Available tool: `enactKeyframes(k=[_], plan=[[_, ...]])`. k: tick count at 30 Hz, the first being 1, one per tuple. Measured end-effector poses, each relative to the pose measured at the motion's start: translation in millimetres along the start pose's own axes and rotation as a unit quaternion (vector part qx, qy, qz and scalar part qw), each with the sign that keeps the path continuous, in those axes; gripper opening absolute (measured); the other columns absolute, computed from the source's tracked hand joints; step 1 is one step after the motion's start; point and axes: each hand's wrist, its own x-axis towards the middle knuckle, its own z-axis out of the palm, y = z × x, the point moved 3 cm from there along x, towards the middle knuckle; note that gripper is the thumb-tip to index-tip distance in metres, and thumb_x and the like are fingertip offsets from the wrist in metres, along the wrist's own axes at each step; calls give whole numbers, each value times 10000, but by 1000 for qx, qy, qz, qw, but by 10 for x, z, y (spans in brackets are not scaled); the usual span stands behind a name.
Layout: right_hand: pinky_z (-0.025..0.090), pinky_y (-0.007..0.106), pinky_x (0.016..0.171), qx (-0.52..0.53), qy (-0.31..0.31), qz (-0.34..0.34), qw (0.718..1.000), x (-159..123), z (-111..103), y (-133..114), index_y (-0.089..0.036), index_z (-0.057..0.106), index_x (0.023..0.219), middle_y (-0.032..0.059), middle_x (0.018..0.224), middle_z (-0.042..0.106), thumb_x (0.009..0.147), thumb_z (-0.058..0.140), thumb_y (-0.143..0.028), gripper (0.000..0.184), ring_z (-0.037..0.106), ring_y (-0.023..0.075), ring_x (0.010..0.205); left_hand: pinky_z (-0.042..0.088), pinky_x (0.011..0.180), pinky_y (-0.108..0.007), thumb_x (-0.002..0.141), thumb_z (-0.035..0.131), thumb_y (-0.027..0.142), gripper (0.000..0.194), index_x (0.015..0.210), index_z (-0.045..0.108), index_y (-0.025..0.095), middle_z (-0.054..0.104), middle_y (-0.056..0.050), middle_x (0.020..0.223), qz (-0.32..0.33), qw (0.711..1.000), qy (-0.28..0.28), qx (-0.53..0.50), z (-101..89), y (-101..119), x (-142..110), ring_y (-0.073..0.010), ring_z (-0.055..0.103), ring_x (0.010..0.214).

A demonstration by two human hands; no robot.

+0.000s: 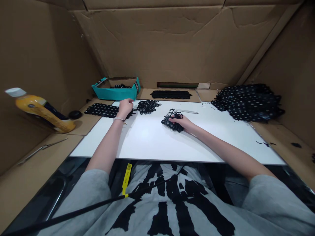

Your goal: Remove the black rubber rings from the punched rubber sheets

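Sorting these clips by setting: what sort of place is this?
Probably a handwork station: a white work surface with cardboard walls around it, a pile of black rings and a teal box.

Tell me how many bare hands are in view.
2: the bare left hand near the open teal cardboard box; the bare right hand holding black, holed mesh.
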Motion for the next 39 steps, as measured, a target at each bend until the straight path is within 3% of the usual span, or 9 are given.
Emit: enactKeyframes(k=[3, 7, 13, 21, 26, 29, 32, 35, 39], plan=[[448, 299, 649, -4, -2, 1, 1000, 2, -8, 13, -200, 639, 850, -24, 658, 642, 543, 879, -338, 414, 565, 154, 655, 502, 977, -392, 763, 681, 239, 337, 1067, 788, 139, 767, -149, 1065, -9, 998, -46, 32, -113, -92, 21, -336, 684, 1047], [451, 301, 655, 1, -2, -1, 1000, -7, -5, 4, -203, 633, 843, -21, 689, 650, 536, 881, -339, 417, 570, 153, 665, 520, 859, -372, 667, 776, 306, 274, 909, 800, 178, 775, -124, 947, 14, 993, -114, 31, -83, -126, 7, -315, 700, 888], [471, 316, 700, -5, 11, -2, 1000, -20, 3, -16, -195, 642, 834, -5, 744, 683, 522, 883, -318, 413, 570, 152, 686, 501, 804, -380, 636, 756, 269, 77, 679, 741, 206, 766, -115, 812, 5, 992, -124, 2, 24, -113, -29, -310, 688, 832], [483, 318, 688, -3, -1, 2, 1000, -22, -1, -9, -207, 638, 849, -15, 691, 661, 532, 882, -339, 422, 576, 159, 668, 488, 831, -322, 755, 718, 350, 260, 906, 775, 146, 754, -103, 915, 16, 993, -4, -117, 24, 88, -54, -253, 664, 880], [493, 321, 719, 2, 11, 3, 1000, -29, 8, -23, -201, 650, 847, -2, 768, 700, 527, 879, -311, 409, 584, 155, 695, 469, 929, -354, 790, 682, 326, 348, 1066, 769, 134, 749, -111, 996, 60, 993, -19, -97, 156, 198, -83, -272, 653, 950], [503, 325, 756, 11, 19, 4, 1000, -29, 15, -24, -198, 649, 841, 21, 873, 737, 523, 871, -290, 399, 600, 153, 729, 416, 1040, -392, 881, 573, 336, 443, 1257, 700, 138, 704, -134, 1256, 103, 992, -10, -72, 170, 235, -107, -295, 595, 1142], [509, 329, 771, 17, 14, 1, 1000, -27, 17, -24, -199, 645, 825, 27, 884, 744, 522, 871, -283, 388, 612, 159, 750, 317, 1132, -499, 952, 492, 412, 519, 1432, 588, 237, 534, -89, 1530, 145, 987, -67, -13, 223, 275, -172, -343, 432, 1356], [509, 320, 755, 19, 6, -2, 1000, -23, 11, -22, -199, 648, 818, 22, 865, 740, 520, 880, -277, 385, 607, 156, 741, 265, 1145, -568, 999, 403, 469, 533, 1484, 532, 291, 438, -74, 1607, 139, 982, -122, 34, 277, 286, -235, -360, 371, 1419], [510, 320, 730, 13, 7, -2, 1000, -13, -1, -14, -199, 657, 822, 27, 872, 740, 526, 881, -281, 380, 605, 158, 723, 265, 1147, -562, 1032, 296, 461, 538, 1476, 536, 273, 504, -110, 1555, 87, 990, -107, 32, 254, 259, -237, -345, 433, 1403]])
